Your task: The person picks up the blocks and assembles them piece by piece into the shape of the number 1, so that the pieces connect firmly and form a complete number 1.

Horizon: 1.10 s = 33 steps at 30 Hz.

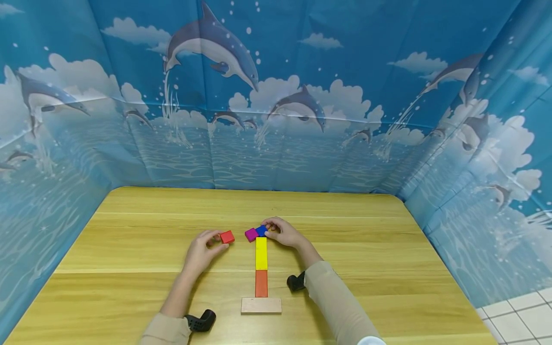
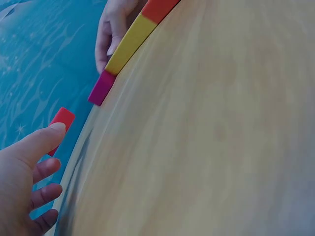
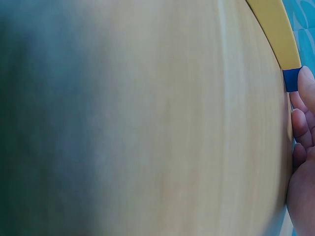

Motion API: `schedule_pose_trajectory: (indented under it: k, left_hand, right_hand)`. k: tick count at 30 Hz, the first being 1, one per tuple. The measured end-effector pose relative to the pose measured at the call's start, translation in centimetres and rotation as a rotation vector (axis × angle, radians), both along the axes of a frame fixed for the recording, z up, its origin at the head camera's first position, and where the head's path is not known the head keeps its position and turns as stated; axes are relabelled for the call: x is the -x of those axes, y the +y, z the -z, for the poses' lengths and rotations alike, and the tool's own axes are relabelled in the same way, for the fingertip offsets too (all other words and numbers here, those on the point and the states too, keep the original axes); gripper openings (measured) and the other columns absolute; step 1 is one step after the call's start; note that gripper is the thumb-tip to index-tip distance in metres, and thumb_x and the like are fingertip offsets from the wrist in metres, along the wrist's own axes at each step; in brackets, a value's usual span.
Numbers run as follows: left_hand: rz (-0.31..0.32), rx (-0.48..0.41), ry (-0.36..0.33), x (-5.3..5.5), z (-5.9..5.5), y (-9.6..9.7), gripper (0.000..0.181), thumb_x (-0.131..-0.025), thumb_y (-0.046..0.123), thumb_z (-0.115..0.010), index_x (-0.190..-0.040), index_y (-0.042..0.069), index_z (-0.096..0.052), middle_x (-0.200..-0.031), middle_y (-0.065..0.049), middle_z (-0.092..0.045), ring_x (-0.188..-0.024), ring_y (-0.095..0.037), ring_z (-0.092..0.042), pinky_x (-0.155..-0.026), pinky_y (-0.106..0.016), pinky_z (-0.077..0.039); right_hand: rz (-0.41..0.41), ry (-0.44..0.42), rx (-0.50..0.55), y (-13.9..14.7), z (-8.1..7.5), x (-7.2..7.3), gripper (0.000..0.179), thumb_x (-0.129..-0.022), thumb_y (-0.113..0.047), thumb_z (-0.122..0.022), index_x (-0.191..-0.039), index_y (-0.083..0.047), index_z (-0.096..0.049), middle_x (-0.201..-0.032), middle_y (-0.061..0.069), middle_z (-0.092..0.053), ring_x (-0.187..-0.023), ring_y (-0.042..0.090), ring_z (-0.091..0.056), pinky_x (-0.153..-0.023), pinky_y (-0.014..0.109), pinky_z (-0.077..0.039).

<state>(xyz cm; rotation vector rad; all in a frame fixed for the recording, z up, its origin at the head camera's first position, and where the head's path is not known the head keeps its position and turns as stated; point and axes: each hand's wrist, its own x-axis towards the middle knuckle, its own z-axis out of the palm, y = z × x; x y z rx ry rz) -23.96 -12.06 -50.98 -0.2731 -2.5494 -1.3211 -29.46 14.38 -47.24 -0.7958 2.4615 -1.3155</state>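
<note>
Between thumb and fingers my left hand (image 1: 204,253) pinches a red block (image 1: 227,237), left of the row of blocks. The left wrist view shows this red block (image 2: 63,118) under the thumb. My right hand (image 1: 284,234) pinches a blue block (image 1: 261,231) at the far end of a yellow block (image 1: 261,254). A purple block (image 1: 251,234) lies turned at an angle against the blue one's left side. Nearer me, an orange-red block (image 1: 261,283) continues the line from the yellow block down to a pale wooden block (image 1: 261,305) lying crosswise.
The blocks lie on a wood-grain table (image 1: 366,297). Behind it and along both sides hangs a blue curtain (image 1: 276,158) printed with dolphins. Black devices (image 1: 202,320) sit at both wrists. White floor tiles (image 1: 517,314) show at the lower right.
</note>
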Motion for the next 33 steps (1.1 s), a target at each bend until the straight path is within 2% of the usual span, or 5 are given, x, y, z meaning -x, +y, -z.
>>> schedule_pose_trajectory:
  k: [3,12,21,29,33]
  left_hand:
    - [0.005,0.006,0.005,0.1,0.0,0.5,0.036,-0.072,0.017,-0.077,-0.106,0.008,-0.066,-0.087,-0.003,-0.060,-0.077,-0.017,-0.052,-0.069,-0.032,-0.044]
    - [0.023,0.023,0.012,0.2,0.0,2.1,0.036,-0.072,0.017,-0.078,-0.104,0.008,-0.066,-0.084,-0.002,-0.060,-0.076,-0.017,-0.051,-0.068,-0.032,-0.044]
    - [0.014,0.109,0.034,0.2,0.2,3.3,0.035,-0.071,0.022,-0.079,-0.102,0.009,-0.068,-0.082,0.000,-0.060,-0.075,-0.016,-0.050,-0.069,-0.032,-0.041]
    - [-0.005,0.196,0.050,0.3,0.4,3.8,0.036,-0.070,0.026,-0.079,-0.101,0.011,-0.068,-0.083,0.001,-0.062,-0.081,-0.019,-0.052,-0.077,-0.041,-0.040]
    - [-0.016,0.222,0.047,0.2,0.4,4.0,0.036,-0.070,0.029,-0.078,-0.100,0.012,-0.069,-0.083,0.001,-0.062,-0.079,-0.018,-0.050,-0.073,-0.037,-0.038]
  right_hand:
    - [-0.007,0.001,0.003,0.1,0.3,0.2,0.030,-0.091,-0.001,-0.052,-0.118,0.011,-0.049,-0.101,0.024,-0.051,-0.087,0.027,-0.044,-0.078,0.031,-0.038]
    - [0.030,0.005,-0.012,0.4,3.4,1.9,0.029,-0.091,-0.009,-0.054,-0.119,0.001,-0.053,-0.100,0.011,-0.052,-0.087,0.019,-0.044,-0.078,0.029,-0.039]
    - [0.036,0.006,-0.008,0.4,3.2,1.9,0.028,-0.091,-0.008,-0.055,-0.118,0.000,-0.054,-0.099,0.007,-0.052,-0.087,0.019,-0.044,-0.079,0.029,-0.039]
    - [0.037,0.026,-0.009,0.4,3.3,1.8,0.028,-0.091,-0.008,-0.054,-0.118,0.002,-0.053,-0.099,0.011,-0.052,-0.087,0.020,-0.044,-0.078,0.029,-0.038]
    - [0.010,0.018,-0.003,0.1,1.3,0.7,0.029,-0.091,-0.003,-0.053,-0.117,0.009,-0.051,-0.099,0.020,-0.051,-0.087,0.025,-0.044,-0.078,0.030,-0.038]
